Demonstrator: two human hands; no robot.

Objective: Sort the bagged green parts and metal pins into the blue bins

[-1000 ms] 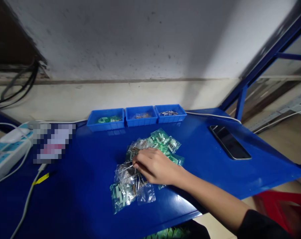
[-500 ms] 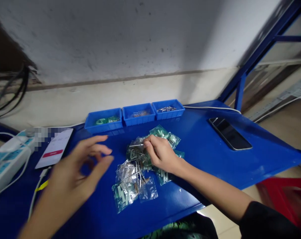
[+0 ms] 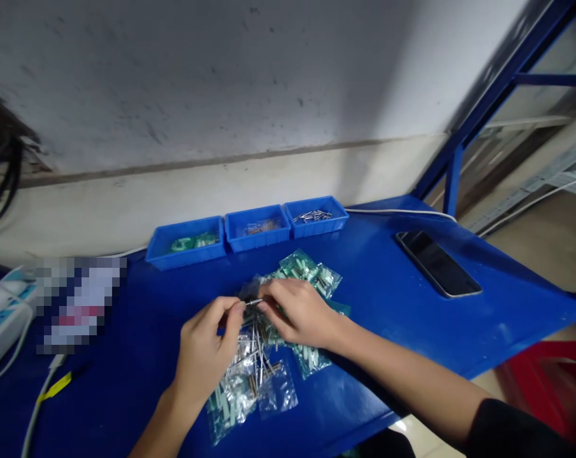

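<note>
Between my two hands a thin silvery metal rod (image 3: 253,303) is held level over a heap of small packets. My left hand (image 3: 206,343) pinches its left end with thumb and forefinger. At the other end, my right hand (image 3: 300,312) closes its fingertips on the same rod. Under and around the hands lie green-tinted plastic bags (image 3: 311,270) with pale pieces inside. Several loose metal rods (image 3: 257,353) rest on the nearer packets. A clear plastic bag (image 3: 279,391) lies at the front of the heap, and part of the heap is hidden by my right hand.
Three blue bins stand along the wall: one with green packets (image 3: 185,257), one with clear bags (image 3: 259,240), one with metal rods (image 3: 316,226). A phone (image 3: 438,264) lies right on the blue table (image 3: 383,343). A power strip (image 3: 9,312) and white cable (image 3: 35,407) are left.
My left hand has come right from above the table and closed on the rod's left end. My right hand keeps hold of it. The camera view has shifted slightly.
</note>
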